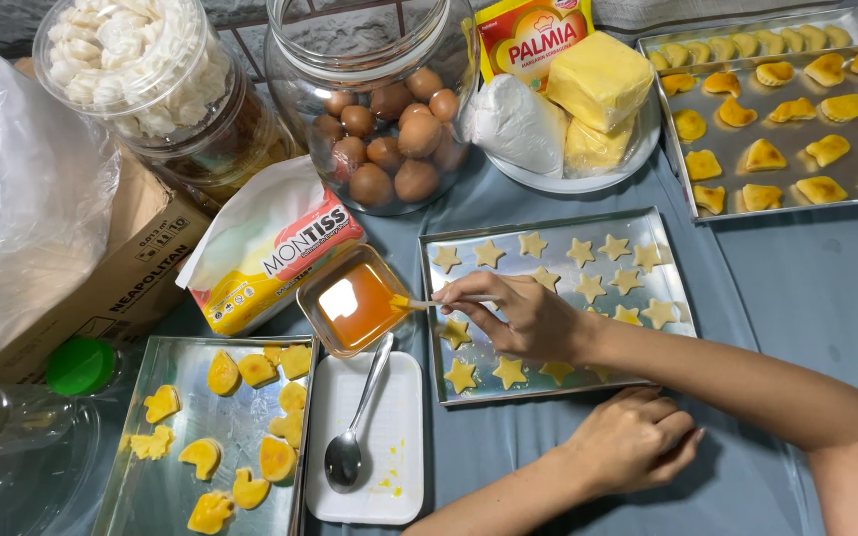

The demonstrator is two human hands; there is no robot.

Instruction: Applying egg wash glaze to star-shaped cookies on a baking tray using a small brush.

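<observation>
My right hand (523, 316) pinches a thin brush (417, 304) whose yellow tip touches the rim of a small square dish of orange egg wash (355, 303). The hand hovers over a metal tray (558, 230) of pale star-shaped cookies (580, 251). Some stars near the hand, such as one at the front (461, 375), look glossier and yellower. My left hand (636, 442) rests on the blue-grey cloth just in front of that tray, fingers curled, holding nothing.
A white tray with a metal spoon (350, 437) lies left of my arm. Glazed yellow cookies fill a tray (166, 491) at bottom left. Behind stand a jar of eggs (384, 139), butter blocks on a plate (598, 79), a tissue pack (270, 248) and another cookie tray (846, 203).
</observation>
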